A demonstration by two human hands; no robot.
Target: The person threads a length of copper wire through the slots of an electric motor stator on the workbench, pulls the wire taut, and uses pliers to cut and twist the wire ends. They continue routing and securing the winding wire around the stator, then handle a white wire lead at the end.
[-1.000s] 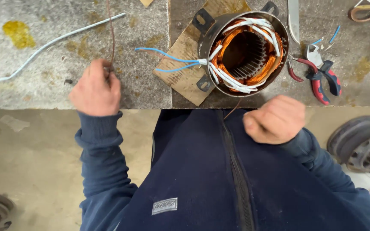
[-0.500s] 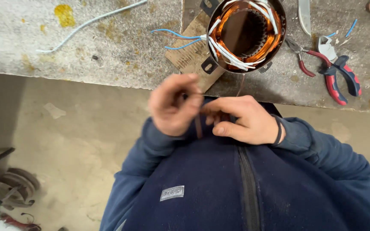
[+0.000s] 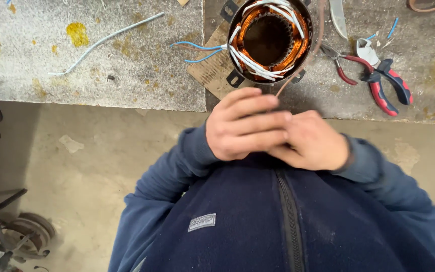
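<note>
Both hands pinch a thin wire by my chest.

My left hand (image 3: pixel 245 126) and right hand (image 3: pixel 310 141) touch, fingers closed on the wire (image 3: pixel 305 65). It curves far, past the right of the motor (image 3: pixel 270 40).

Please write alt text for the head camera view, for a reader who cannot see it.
Both hands, left hand over right hand, meet at the chest and pinch a thin copper wire that runs up to a copper-wound motor stator on the workbench, beside red-handled pliers.
</note>
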